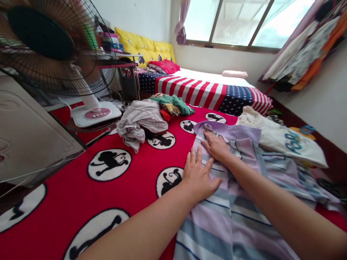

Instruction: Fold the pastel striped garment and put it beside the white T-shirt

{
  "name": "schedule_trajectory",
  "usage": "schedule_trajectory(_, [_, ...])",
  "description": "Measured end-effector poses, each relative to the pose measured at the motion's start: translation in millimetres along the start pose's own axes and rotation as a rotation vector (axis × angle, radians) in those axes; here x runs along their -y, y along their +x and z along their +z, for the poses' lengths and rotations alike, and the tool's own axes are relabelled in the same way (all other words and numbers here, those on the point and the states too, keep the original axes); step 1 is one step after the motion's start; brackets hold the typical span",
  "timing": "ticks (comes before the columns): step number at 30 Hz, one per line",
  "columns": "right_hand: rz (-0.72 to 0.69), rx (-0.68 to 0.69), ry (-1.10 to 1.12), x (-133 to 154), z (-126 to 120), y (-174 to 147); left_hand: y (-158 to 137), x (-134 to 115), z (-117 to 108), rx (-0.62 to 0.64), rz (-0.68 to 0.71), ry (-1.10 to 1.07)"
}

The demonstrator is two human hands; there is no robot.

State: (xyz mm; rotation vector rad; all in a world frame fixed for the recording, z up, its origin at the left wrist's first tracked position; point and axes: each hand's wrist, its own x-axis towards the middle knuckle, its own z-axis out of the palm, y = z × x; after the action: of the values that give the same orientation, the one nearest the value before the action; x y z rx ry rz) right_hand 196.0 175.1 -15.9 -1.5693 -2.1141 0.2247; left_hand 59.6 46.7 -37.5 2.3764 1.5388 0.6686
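Note:
A striped shirt in lavender, grey and white lies spread on the red blanket, its plain purple collar at the far end. My left hand rests flat on the shirt's left edge, fingers stretched and thumb apart. Just beyond it, my right hand lies on the cloth below the collar with its fingers extended. Neither hand grips anything. One sleeve reaches out to the right, partly creased.
Beyond the shirt on the left are a crumpled grey garment and a green one. A folded white garment lies at right. An electric fan stands left on a stool. Behind is a bed with a flag-patterned cover.

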Motion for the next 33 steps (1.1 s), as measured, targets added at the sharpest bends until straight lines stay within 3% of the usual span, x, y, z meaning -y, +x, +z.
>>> schedule_trajectory(3, [0.013,0.094,-0.088,-1.0,-9.0,-19.8,0.8,0.5,-0.8,0.009,0.004,0.030])
schedule_trajectory(6, [-0.066,-0.033,-0.083,0.0,-26.4,-46.0,1.3,0.6,-1.8,0.025,-0.003,0.053])
schedule_trajectory(8, [-0.120,-0.042,-0.121,-5.5,-37.1,-70.5,1.5,0.5,-2.4,0.035,-0.002,0.073])
schedule_trajectory(11, [-0.034,0.083,-0.193,-19.3,-50.4,-112.3,2.0,0.6,-3.0,0.051,0.015,0.106])
schedule_trajectory(13, [0.002,0.052,-0.176,-18.5,-60.0,-140.7,2.3,0.9,-3.1,0.058,0.025,0.125])
schedule_trajectory(15, [-0.060,-0.042,-0.094,0.9,-70.5,-169.9,2.5,1.3,-3.2,0.061,0.031,0.140])
schedule_trajectory(17, [-0.163,-0.052,0.034,38.2,-79.9,-200.8,2.3,1.5,-3.5,0.066,0.038,0.157])
schedule_trajectory(21, [-0.236,0.154,0.324,125.8,-85.9,-260.0,1.1,0.6,-5.5,0.067,0.047,0.189])
schedule_trajectory(24, [-0.303,0.277,0.343,166.2,-74.1,-287.8,-0.1,-0.3,-7.4,0.064,0.047,0.201])
schedule_trajectory(30, [-0.413,0.491,0.022,184.8,-27.5,-309.1,-0.9,0.6,-7.8,0.041,0.057,0.207])
schedule_trajectory(33, [-0.494,0.663,0.197,184.0,-25.4,-319.9,0.4,1.8,-6.0,0.043,0.063,0.208])
